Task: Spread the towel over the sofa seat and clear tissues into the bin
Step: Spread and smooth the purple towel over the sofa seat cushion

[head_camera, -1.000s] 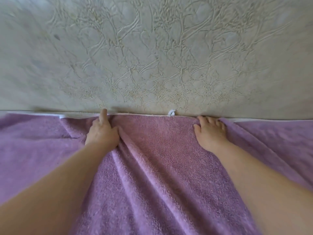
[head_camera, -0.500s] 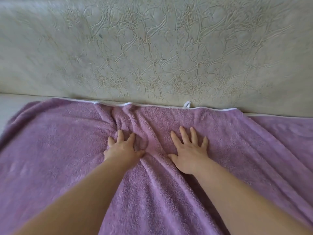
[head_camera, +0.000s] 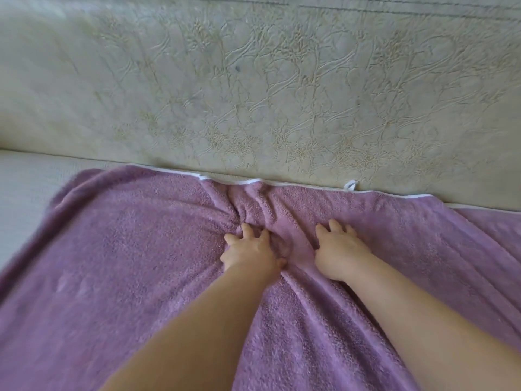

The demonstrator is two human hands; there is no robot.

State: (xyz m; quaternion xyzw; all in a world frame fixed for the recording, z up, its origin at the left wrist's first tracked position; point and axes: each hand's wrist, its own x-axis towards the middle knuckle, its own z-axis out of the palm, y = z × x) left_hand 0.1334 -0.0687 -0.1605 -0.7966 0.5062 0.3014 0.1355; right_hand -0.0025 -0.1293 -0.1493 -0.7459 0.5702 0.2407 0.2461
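Scene: a person leans over a sofa, both bare forearms reaching in from 6 o'clock toward the middle of the frame.
Towel: a purple terry towel (head_camera: 127, 263) lies over the seat, covering most of the lower frame from 8 o'clock round to 4 o'clock; its far edge, piped in white, runs along the foot of the backrest.
Loop: a small white hanging loop (head_camera: 350, 185) stands up from that edge, just at 1 o'clock of the hands.
Folds: the cloth bunches into ridges between the hands, fanning up to the far edge at 12 o'clock and down toward 6 o'clock; to the left it lies fairly smooth.
Left hand: the left hand (head_camera: 251, 252) rests palm down on the towel just left of centre, its fingers (head_camera: 246, 231) slightly apart and pressed into the bunched pile, closed on nothing.
Right hand: the right hand (head_camera: 337, 253) lies palm down just right of centre, fingers spread and flat on the cloth, gripping nothing.
Seat: a bare strip of pale seat (head_camera: 25, 187) shows at 9 o'clock, beyond the towel's rounded left corner.
Backrest: the backrest (head_camera: 253, 94) fills the upper half, a grey-beige covering embossed with a raised, branching pattern tinged gold; a stitched seam crosses near 12 o'clock.
Light: soft and even; the frame edges are slightly blurred.
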